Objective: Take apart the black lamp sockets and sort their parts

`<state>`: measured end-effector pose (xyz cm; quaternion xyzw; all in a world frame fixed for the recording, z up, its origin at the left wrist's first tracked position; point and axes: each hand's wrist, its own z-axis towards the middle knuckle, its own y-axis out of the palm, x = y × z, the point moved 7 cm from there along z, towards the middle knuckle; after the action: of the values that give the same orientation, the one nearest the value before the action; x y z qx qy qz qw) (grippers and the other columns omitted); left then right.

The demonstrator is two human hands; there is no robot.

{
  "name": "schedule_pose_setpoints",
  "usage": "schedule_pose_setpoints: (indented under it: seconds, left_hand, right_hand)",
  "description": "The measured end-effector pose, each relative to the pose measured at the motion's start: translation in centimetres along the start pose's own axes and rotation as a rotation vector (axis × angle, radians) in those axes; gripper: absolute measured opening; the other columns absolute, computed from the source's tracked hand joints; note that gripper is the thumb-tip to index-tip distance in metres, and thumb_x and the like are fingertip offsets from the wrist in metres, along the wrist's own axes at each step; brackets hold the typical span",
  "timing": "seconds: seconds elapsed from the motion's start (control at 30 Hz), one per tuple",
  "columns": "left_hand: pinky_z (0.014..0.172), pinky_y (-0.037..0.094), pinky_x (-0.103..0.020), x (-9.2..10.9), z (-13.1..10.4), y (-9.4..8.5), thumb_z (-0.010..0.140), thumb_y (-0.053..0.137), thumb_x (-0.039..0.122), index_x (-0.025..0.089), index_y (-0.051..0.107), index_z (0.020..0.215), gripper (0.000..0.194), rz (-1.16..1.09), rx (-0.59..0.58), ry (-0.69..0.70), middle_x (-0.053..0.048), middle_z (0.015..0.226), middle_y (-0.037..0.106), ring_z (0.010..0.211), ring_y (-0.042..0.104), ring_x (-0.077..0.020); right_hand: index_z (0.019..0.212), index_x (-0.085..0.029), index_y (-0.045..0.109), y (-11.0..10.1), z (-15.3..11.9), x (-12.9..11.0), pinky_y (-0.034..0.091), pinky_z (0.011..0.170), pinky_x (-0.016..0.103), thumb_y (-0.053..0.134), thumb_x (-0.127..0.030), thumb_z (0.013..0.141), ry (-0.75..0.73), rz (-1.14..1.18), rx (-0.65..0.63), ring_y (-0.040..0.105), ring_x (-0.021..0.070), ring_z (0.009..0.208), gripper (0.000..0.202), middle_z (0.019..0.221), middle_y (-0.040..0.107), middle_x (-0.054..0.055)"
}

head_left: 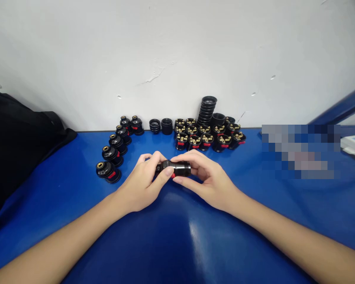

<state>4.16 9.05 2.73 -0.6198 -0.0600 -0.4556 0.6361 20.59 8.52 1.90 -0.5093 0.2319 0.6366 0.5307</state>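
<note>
A glossy black lamp holder (182, 168) with a red switch lies on its side between my two hands, just above the blue table. My left hand (142, 183) is closed around its narrower left end, thumb pressed on the front near the red part. The fingers of my right hand (211, 177) curl about the wider right end, with the thumb below it. Parts of the holder are hidden behind my fingers. Beyond my left hand, several similar holders with brass tops, one of them a near holder (108, 172), stand in a slanting row.
Several black socket bodies (194, 142) with brass contacts and red switches stand by the wall. Among them rises a stack of black threaded rings (207, 111); two loose ring pieces (166, 126) sit left. Black cloth (20, 146) covers the left side. A blurred patch hides something at right.
</note>
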Motion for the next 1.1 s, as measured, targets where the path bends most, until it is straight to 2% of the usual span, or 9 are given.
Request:
schedule_pose_setpoints:
  seconds: [0.13,0.27,0.4,0.47,0.53,0.7,0.83,1.0,1.1]
  left_hand:
    - [0.092,0.044,-0.043,-0.1,-0.1,0.1,0.113,0.04,0.049,0.023,0.053,0.1,0.032,-0.079,0.004,-0.006,-0.003,0.09,0.069,0.091,0.06,-0.0238]
    - [0.09,0.049,-0.043,-0.4,-0.4,0.1,0.107,0.057,0.045,0.024,0.052,0.123,0.027,-0.125,0.049,0.002,-0.009,0.116,0.069,0.108,0.065,-0.0279]
    - [0.095,0.05,-0.047,-0.2,-0.6,0.1,0.106,0.06,0.042,0.024,0.05,0.129,0.031,-0.093,0.059,0.062,-0.01,0.121,0.066,0.115,0.064,-0.03]
    - [0.097,0.05,-0.048,-0.1,-0.6,0.1,0.107,0.059,0.042,0.024,0.05,0.129,0.03,-0.078,0.064,0.065,-0.01,0.121,0.067,0.116,0.064,-0.0303]
    - [0.096,0.049,-0.047,-0.2,-0.5,0.0,0.108,0.057,0.043,0.024,0.052,0.128,0.029,-0.099,0.066,0.038,-0.01,0.119,0.069,0.114,0.065,-0.0293]
    - [0.085,0.051,-0.041,-0.3,-0.1,-0.2,0.11,0.053,0.043,0.023,0.054,0.121,0.023,-0.224,0.079,-0.014,-0.004,0.097,0.072,0.09,0.068,-0.0222]
    - [0.082,0.052,-0.036,0.2,0.0,-0.4,0.103,0.063,0.031,0.023,0.052,0.118,0.019,-0.258,0.126,0.046,-0.002,0.098,0.071,0.088,0.068,-0.0187]
    - [0.092,0.052,-0.04,0.5,-0.3,-0.3,0.097,0.072,0.028,0.024,0.054,0.12,0.029,-0.175,0.149,0.097,-0.006,0.112,0.072,0.103,0.07,-0.0228]
    - [0.091,0.053,-0.038,0.6,-0.1,-0.4,0.101,0.07,0.032,0.024,0.055,0.121,0.026,-0.2,0.133,0.096,-0.006,0.11,0.073,0.102,0.072,-0.0224]
  right_hand:
    - [0.13,-0.031,0.069,0.0,-0.2,-0.7,0.063,0.104,0.039,0.074,-0.022,0.1,-0.057,-0.032,0.0,0.069,0.0214,0.12,0.032,0.128,0.064,0.006]
    - [0.135,-0.027,0.059,0.5,-0.3,0.0,0.064,0.1,0.039,0.074,-0.031,0.101,0.086,0.067,-0.032,0.074,0.0217,0.113,0.037,0.13,0.068,0.008]
    - [0.12,-0.022,0.062,0.5,-0.3,1.2,0.063,0.071,0.033,0.054,-0.051,0.111,0.234,0.109,-0.019,0.073,0.017,0.072,0.031,0.083,0.072,0.001]
    - [0.116,-0.022,0.064,0.3,-0.2,1.4,0.06,0.066,0.031,0.051,-0.052,0.112,0.229,0.094,0.006,0.07,0.0154,0.064,0.033,0.072,0.069,-0.001]
    - [0.121,-0.023,0.064,0.1,-0.1,1.2,0.062,0.071,0.031,0.057,-0.046,0.111,0.173,0.094,0.029,0.072,0.0152,0.07,0.026,0.08,0.071,-0.001]
    - [0.129,-0.028,0.067,-0.1,-0.1,-0.2,0.064,0.098,0.038,0.071,-0.026,0.103,-0.03,0.052,0.049,0.072,0.021,0.114,0.027,0.126,0.068,0.007]
    - [0.127,-0.029,0.066,-0.1,-0.2,-0.9,0.063,0.105,0.04,0.072,-0.022,0.101,-0.07,0.043,0.051,0.069,0.0227,0.124,0.027,0.129,0.066,0.007]
    - [0.123,-0.026,0.062,0.2,-0.2,0.8,0.066,0.081,0.035,0.062,-0.042,0.109,0.157,0.114,0.008,0.077,0.0183,0.085,0.022,0.099,0.074,0.003]
    - [0.122,-0.025,0.063,0.3,-0.2,1.1,0.065,0.076,0.032,0.06,-0.043,0.11,0.169,0.138,0.013,0.074,0.016,0.076,0.023,0.086,0.072,0.0]
